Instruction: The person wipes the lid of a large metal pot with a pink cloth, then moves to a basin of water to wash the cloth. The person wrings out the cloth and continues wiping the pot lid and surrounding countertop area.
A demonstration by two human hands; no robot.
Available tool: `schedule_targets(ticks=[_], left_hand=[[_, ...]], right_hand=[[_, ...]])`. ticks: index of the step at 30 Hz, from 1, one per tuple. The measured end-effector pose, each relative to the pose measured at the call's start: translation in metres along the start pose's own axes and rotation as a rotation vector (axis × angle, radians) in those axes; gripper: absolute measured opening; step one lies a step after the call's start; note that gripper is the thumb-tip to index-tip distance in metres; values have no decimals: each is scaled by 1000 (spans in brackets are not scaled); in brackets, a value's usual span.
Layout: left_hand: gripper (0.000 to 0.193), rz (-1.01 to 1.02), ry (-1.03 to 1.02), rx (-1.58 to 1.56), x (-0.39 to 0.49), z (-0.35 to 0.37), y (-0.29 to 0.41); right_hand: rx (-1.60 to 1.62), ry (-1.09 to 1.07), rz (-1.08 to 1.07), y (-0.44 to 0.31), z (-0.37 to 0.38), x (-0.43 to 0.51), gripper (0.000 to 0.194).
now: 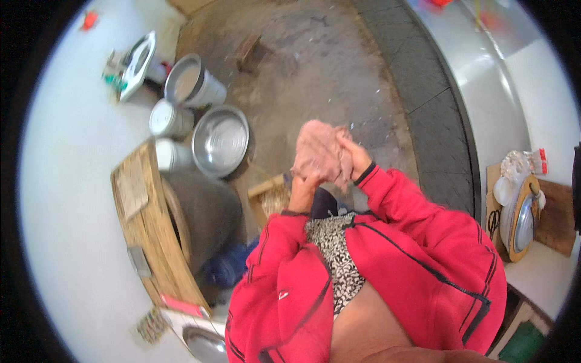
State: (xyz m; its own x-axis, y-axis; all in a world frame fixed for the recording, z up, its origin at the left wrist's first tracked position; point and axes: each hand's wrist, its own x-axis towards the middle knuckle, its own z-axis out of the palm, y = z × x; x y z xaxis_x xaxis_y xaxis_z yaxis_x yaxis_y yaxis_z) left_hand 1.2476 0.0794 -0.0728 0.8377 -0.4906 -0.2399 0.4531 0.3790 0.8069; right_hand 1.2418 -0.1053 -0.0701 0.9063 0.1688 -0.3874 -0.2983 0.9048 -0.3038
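Note:
A pink cloth [317, 147] is bunched up in front of my body, held between both hands above the floor. My left hand [305, 188] grips its lower left side, its fingers mostly covered by the fabric. On the right edge of the cloth my right hand [356, 156] closes, thumb on top. What lies inside or under the folds is hidden. Both arms reach out of red sleeves with dark cuffs.
At left stand a metal basin [221, 141], white buckets [170, 118] and a large dark vat [213, 213] beside wooden boards [159, 245]. A small wooden stool [248, 52] is on the floor ahead. Rightward, a counter [535, 272] holds scissors [494, 222] and a metal lid [525, 222].

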Motion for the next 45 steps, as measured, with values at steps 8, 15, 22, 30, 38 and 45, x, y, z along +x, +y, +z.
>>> schedule_targets(ticks=[8, 15, 22, 30, 38, 45], left_hand=[[37, 31, 37, 337, 102, -51, -28], [35, 80, 199, 379, 225, -99, 42], [39, 145, 273, 250, 323, -160, 166], [31, 173, 525, -356, 426, -231, 218], [31, 249, 754, -347, 507, -360, 288], [42, 268, 1017, -155, 569, -467, 326]], right_hand=[[-133, 167, -130, -42, -13, 57, 46], [-359, 232, -203, -89, 25, 169, 47], [-1209, 409, -114, -129, 98, 315, 60], [-1311, 39, -33, -168, 121, 460, 43], [-2078, -446, -124, -172, 194, 687, 34], [-2405, -602, -164, -148, 269, 869, 20]])
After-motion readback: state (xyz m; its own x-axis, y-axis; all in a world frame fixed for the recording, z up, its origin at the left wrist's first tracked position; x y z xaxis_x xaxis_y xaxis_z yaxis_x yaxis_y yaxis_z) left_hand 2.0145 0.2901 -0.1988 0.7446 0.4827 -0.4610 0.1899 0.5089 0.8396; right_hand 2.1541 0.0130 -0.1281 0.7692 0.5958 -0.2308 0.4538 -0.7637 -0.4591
